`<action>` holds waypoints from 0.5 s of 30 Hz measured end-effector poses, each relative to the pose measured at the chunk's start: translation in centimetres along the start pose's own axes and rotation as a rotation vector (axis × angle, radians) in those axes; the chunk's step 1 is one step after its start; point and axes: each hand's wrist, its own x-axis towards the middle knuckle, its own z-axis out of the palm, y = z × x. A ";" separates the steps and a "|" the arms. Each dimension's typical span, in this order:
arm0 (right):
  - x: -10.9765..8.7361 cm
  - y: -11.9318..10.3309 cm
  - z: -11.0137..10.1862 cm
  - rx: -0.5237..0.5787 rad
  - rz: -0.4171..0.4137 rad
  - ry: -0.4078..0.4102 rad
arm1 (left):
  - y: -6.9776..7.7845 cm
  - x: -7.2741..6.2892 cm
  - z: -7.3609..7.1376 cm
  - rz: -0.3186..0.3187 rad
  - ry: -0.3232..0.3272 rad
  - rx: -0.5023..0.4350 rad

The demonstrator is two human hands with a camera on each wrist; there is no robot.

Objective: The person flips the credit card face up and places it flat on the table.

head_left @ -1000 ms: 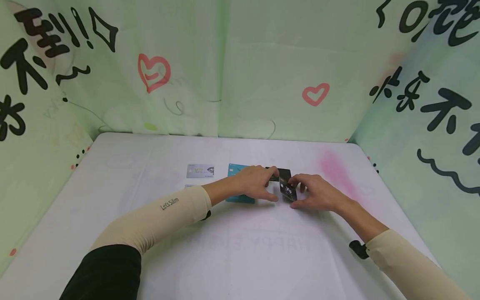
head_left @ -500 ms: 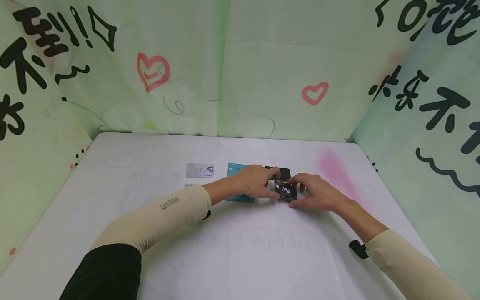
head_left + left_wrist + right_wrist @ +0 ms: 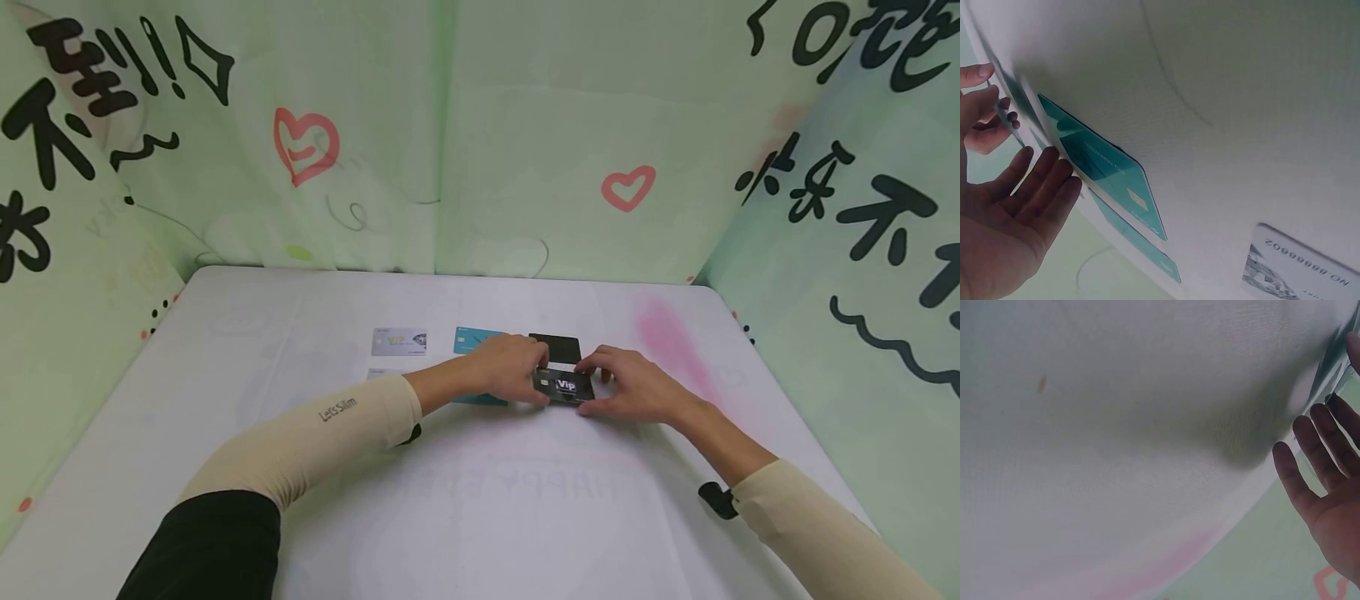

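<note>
A black card (image 3: 564,386) printed "Vip" is spanned by both hands in the head view. My left hand (image 3: 508,368) pinches its left end between thumb and index finger. The right hand (image 3: 618,383) pinches its right end the same way, thumb at the near edge. Just beyond lies another black card (image 3: 557,348), flat on the table. Under and beside my left hand are two blue cards (image 3: 474,338), partly covered by it. From the left wrist, the nearer blue card (image 3: 1107,162) shows a gold chip, and my left fingers (image 3: 1050,181) are beside it.
Left of the blue cards lies a silver VIP card (image 3: 399,342); a second silver card (image 3: 384,372) is mostly hidden by the left sleeve. The white-covered table (image 3: 480,508) meets green printed curtains (image 3: 517,167) at its back and sides.
The Vip card has turned from steeply tilted to nearly level, its left end swinging out leftward. The left hand has drawn slightly left and now holds that end; the right hand stays nearly still.
</note>
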 end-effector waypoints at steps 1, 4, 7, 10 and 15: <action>0.0 0.0 0.0 0.005 0.001 -0.005 | 0.0 0.0 0.0 -0.003 -0.004 0.007; 0.0 0.1 0.1 0.016 0.002 -0.014 | 0.1 0.1 0.1 -0.017 -0.016 0.009; 0.1 0.1 0.1 0.026 0.008 -0.025 | 0.2 0.1 0.0 -0.033 -0.027 -0.007; 0.3 0.2 0.2 0.032 0.017 -0.035 | 0.2 0.1 -0.1 -0.041 -0.035 -0.023; 0.3 0.1 0.2 0.028 0.039 -0.036 | 0.3 0.1 -0.1 -0.054 -0.034 -0.033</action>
